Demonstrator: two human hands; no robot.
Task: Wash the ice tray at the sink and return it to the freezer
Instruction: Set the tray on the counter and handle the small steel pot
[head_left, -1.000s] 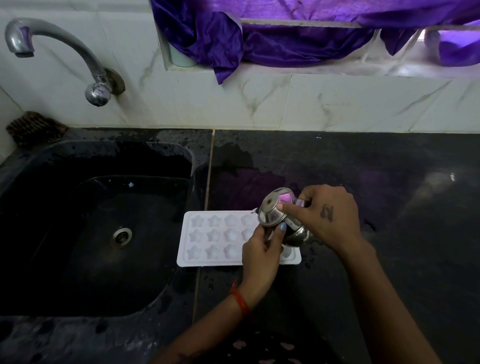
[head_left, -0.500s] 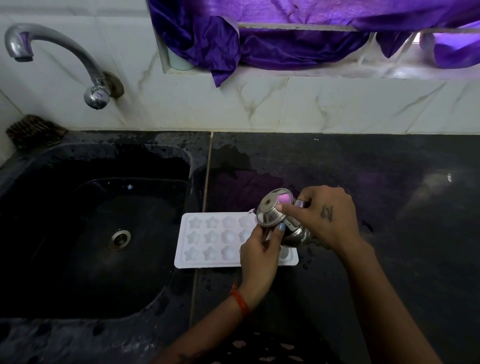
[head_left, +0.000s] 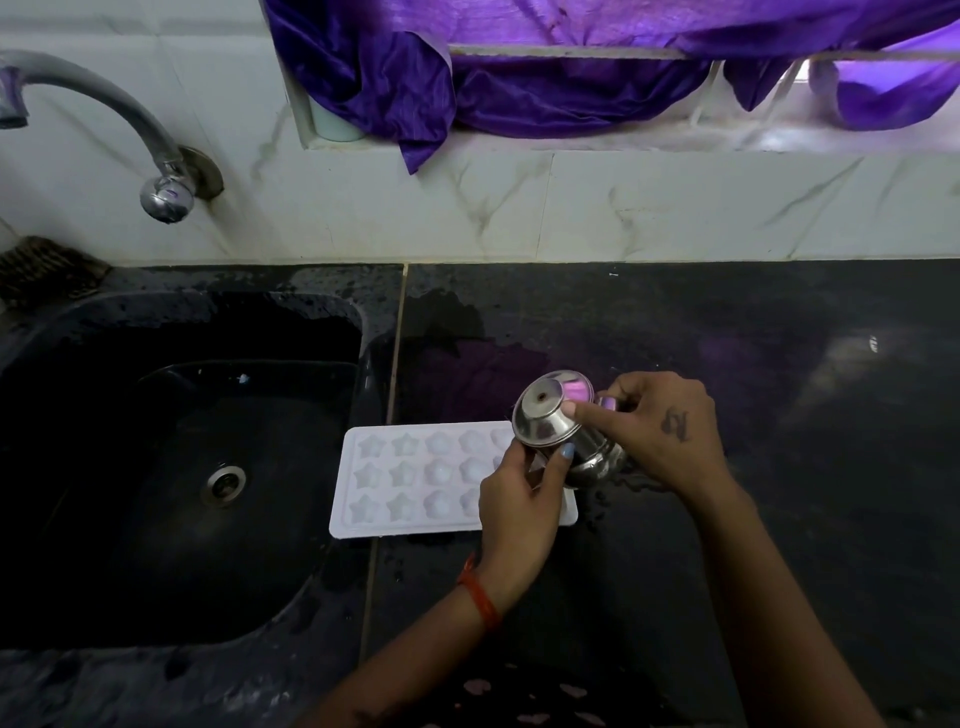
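Note:
A white ice tray (head_left: 415, 480) with star-shaped and round moulds lies flat on the black counter, its left end over the seam beside the sink (head_left: 171, 467). Over the tray's right end a small steel pot (head_left: 556, 421) is tipped on its side, base turned towards me. My right hand (head_left: 660, 431) grips the pot from the right with a finger across its base. My left hand (head_left: 519, 499) holds it from below, thumb against its side. Both hands hide the tray's right end.
A steel tap (head_left: 104, 130) juts from the tiled wall above the dark sink, whose drain (head_left: 224, 483) is uncovered. A scrubber (head_left: 47, 265) lies at the sink's back left. The wet black counter (head_left: 779, 364) stretches right. Purple cloth (head_left: 519, 78) hangs from the ledge.
The pot and both hands have stayed over the tray's right end. The view has shifted slightly; nothing else has moved.

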